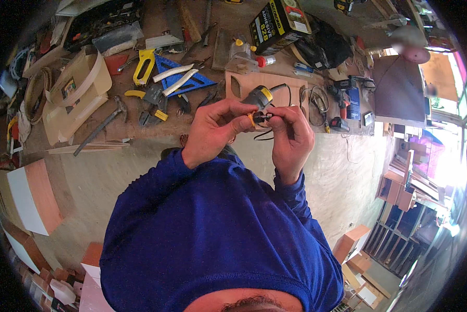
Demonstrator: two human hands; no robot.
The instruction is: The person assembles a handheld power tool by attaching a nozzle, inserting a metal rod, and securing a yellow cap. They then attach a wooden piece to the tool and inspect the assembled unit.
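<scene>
Just in front of the workbench's near edge, both hands meet at chest height. My left hand (212,127) is closed, its thumb and fingertips pinching a small black-and-orange piece (254,119) whose exact kind I cannot make out. My right hand (293,136) is closed too, thumb and forefinger pinching the dark, narrow end of what is between the hands. Whether that is one piece or two joined parts cannot be told. Right behind the fingertips, a dark power tool (258,97) with a yellow band and a black cord lies on a wooden board (296,83).
A claw hammer (106,125), black-and-yellow clamps (151,101), a blue speed square (184,75) and a yellow-handled saw (144,65) lie leftward. Farther back stands a black-and-yellow can (280,28). A cordless drill (341,101) and coiled cable (319,104) are at right.
</scene>
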